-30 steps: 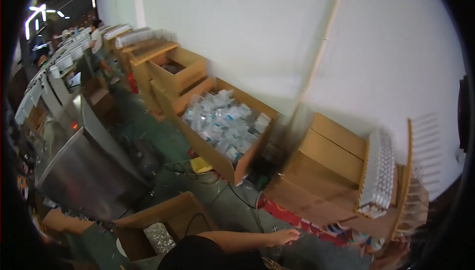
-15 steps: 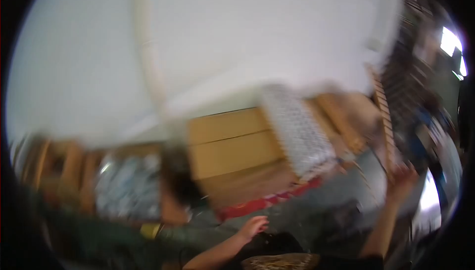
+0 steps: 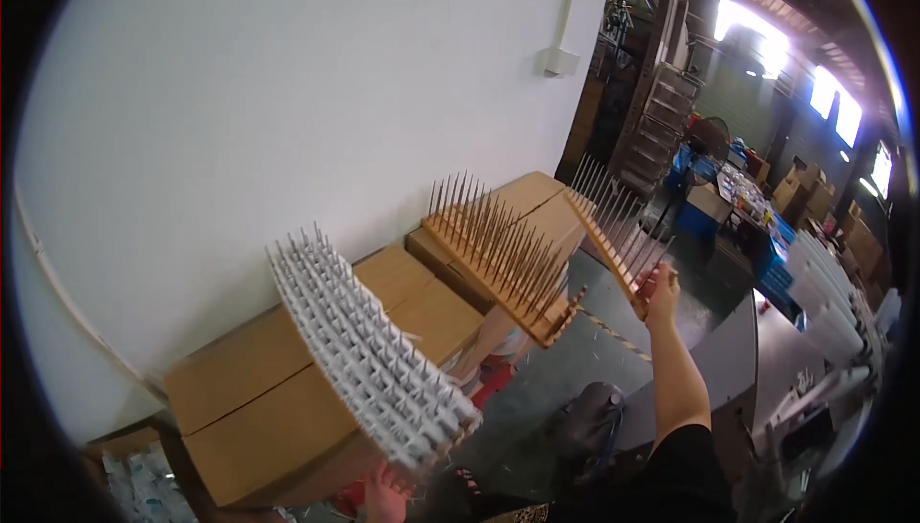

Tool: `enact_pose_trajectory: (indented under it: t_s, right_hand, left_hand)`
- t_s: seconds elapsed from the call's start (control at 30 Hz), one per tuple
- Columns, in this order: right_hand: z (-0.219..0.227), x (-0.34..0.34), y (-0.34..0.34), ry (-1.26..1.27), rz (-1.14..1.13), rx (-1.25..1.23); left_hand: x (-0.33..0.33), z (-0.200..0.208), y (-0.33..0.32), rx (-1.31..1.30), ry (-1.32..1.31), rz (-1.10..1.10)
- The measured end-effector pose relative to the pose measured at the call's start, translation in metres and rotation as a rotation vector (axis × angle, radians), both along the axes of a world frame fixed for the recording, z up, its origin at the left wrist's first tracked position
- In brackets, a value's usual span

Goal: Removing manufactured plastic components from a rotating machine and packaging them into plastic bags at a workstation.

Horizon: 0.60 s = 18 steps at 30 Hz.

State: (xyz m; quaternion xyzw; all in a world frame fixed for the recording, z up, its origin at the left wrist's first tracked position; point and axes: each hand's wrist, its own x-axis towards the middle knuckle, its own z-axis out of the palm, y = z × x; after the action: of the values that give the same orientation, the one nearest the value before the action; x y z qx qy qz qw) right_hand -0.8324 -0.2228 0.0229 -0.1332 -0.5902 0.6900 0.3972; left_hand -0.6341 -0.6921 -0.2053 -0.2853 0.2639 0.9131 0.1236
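Strip [image 3: 604, 253]: narrow length of wood with a row of thin pins, slanting in the air to the right of the racks, its near end in the right hand
Wood: probably light and stiff, easy to carry in one hand; the bare end clear of the pins looks the best place to take hold
Pins: slender, likely prone to bending or pricking, so fingers are better kept along the wooden edge
Right hand [image 3: 659, 293]: fingers closed around the strip's near end, arm stretched forward
Left hand [image 3: 387, 498]: low in view, near the lower end of the white-loaded rack; whether it touches or grips anything, I cannot tell
Bare-pin rack [image 3: 494, 264]: several rows of dark pins on a wooden base, over the farther carton [image 3: 529, 195]
White-loaded rack [image 3: 359, 351]: rows of white pieces with pin tips poking out, lying slantwise across the nearer carton [image 3: 244, 379]
Floor [image 3: 565, 370]: grey-green, a striped rod [image 3: 613, 334] between the bare-pin rack and the right forearm
Wall [image 3: 287, 92]: plain white, behind the cartons
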Motion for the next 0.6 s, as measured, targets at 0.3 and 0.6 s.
enact_pose_trajectory:
  t_s: [0.3,0.6]
  right_hand:
    - [-0.077,-0.151,0.028,-0.221,0.359,0.066]
    - [-0.162,-0.149,0.057,-0.506,0.755,-0.179]
  left_hand:
    - [-0.025,0.011,0.021,0.487,0.396,0.173]
    - [-0.005,0.034,0.020,-1.004,0.435,-0.154]
